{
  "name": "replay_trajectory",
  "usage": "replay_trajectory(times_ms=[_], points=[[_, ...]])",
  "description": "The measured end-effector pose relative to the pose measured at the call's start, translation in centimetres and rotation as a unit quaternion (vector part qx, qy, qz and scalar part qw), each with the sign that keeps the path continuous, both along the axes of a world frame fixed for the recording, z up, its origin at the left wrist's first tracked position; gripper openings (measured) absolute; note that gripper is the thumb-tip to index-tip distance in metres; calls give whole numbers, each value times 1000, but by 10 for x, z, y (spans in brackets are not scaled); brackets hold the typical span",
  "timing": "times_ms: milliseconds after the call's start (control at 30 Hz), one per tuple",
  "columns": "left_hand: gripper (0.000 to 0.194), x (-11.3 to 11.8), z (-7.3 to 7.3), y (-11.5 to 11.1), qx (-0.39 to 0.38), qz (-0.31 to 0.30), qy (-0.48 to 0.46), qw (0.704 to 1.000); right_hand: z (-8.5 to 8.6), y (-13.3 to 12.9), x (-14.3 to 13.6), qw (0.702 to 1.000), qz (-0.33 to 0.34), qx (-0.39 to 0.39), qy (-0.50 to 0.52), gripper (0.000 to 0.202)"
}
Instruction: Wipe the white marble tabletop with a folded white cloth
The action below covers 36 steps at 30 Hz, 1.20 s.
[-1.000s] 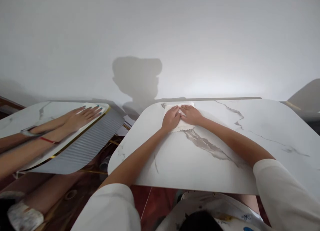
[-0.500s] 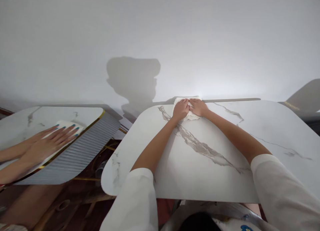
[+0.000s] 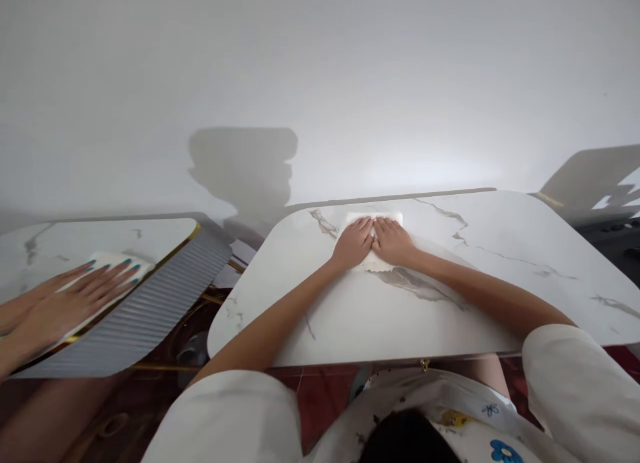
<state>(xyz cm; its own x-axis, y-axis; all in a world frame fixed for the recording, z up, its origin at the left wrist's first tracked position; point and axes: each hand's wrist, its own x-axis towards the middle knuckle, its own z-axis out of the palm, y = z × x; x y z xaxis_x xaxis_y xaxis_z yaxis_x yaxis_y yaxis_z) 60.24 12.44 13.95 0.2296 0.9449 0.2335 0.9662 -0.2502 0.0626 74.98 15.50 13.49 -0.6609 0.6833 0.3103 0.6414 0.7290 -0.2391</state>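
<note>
My left hand (image 3: 354, 244) lies flat on a white cloth (image 3: 373, 261), near the back of a white marble-patterned tabletop (image 3: 280, 303). Beside it, touching at the thumbs, my right hand (image 3: 392, 240) presses on the same cloth, palm down. Both hands have their fingers stretched forward, not wrapped round anything. The cloth is spread under the palms, and its far edge shows beyond the fingertips. Grey veins run across the tabletop, partly covered by the cloth and my right forearm.
On the left, another person's hands (image 3: 85, 293) rest on a second white cloth (image 3: 145, 268), on a marble-patterned top (image 3: 165, 233) with a gold edge and ribbed grey side (image 3: 150, 316). A pale wall (image 3: 350, 83) rises right behind both tops. Dark red floor shows below.
Both my hands have slid the cloth from the tabletop's back edge toward me. The view has shifted slightly. The other person's hands remain on their cloth.
</note>
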Motion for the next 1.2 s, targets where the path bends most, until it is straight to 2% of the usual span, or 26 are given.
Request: replay_trajectory(times_ms=[233, 367, 467, 567, 700, 867, 1000, 1200], points=[[50, 2, 9, -91, -27, 70, -21, 997, 4, -77, -2, 998, 52, 37, 27, 53], [51, 13, 14, -136, -42, 88, -32, 995, 8, -113, 9, 996, 80, 32, 13, 56], [52, 33, 15, -159, -49, 100, -42, 993, 11, -130, 31, 994, 107, 13, 13, 56], [53, 58, 17, -169, -70, 97, -56, 991, 14, -138, 60, 993, 116, -2, 0, 57], [54, 87, 18, -155, -89, 67, -74, 991, 16, -129, 93, 995, 94, -10, -26, 58], [53, 100, 13, -103, -72, 38, -90, 993, 14, -84, 104, 997, 56, -21, -47, 56], [49, 86, 6, -51, -36, 26, -99, 994, 14, -39, 83, 996, 21, -57, -69, 56], [46, 39, 0, 15, -3, 54, -104, 993, 9, 23, 27, 999, 11, -26, -42, 51]])
